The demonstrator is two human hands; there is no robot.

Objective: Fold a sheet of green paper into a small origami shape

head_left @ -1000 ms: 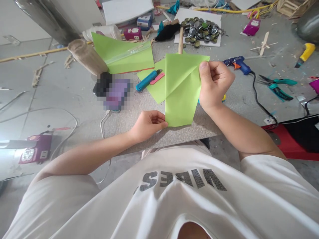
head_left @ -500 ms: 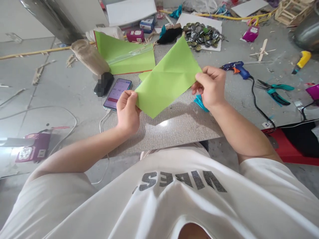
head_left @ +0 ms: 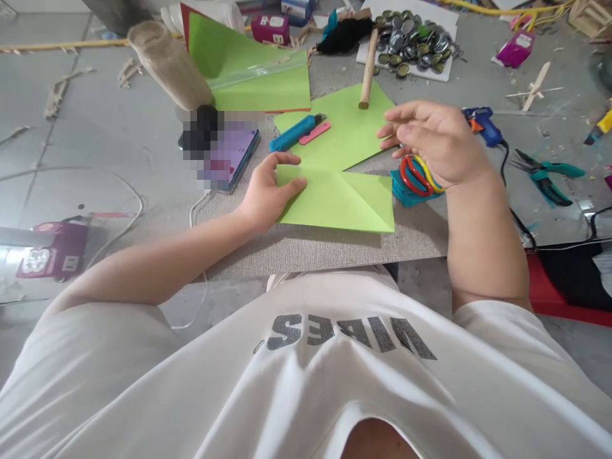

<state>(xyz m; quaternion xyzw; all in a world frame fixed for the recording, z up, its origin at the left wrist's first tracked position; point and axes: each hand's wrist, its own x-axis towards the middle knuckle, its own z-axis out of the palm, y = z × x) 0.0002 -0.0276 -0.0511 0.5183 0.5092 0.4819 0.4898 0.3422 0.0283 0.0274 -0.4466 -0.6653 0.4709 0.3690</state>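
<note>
A creased green paper [head_left: 335, 201] lies on the textured board [head_left: 306, 252] near its front edge. My left hand [head_left: 272, 191] rests at the paper's left edge, thumb and fingers apart. Raised over the right side, my right hand [head_left: 425, 137] has its fingers spread and holds nothing. Below it are red and yellow scissor handles [head_left: 418, 175] on teal pieces [head_left: 406, 194]. Behind the creased sheet lies another green sheet [head_left: 354, 127], with a teal cutter [head_left: 294, 132], a pink strip [head_left: 315, 133] and a wooden stick [head_left: 368, 70] on it.
A phone [head_left: 232, 156] and a dusty bottle [head_left: 167, 64] stand left of the papers. Behind are a green folded sheet [head_left: 258, 70] and bottle caps [head_left: 411, 41]. A glue gun [head_left: 485, 124] and pliers [head_left: 545, 175] lie at right.
The creased paper has gone from being held up between both hands to lying on the board. My right hand has let go and moved right. The cutter, stick and scissors are now uncovered.
</note>
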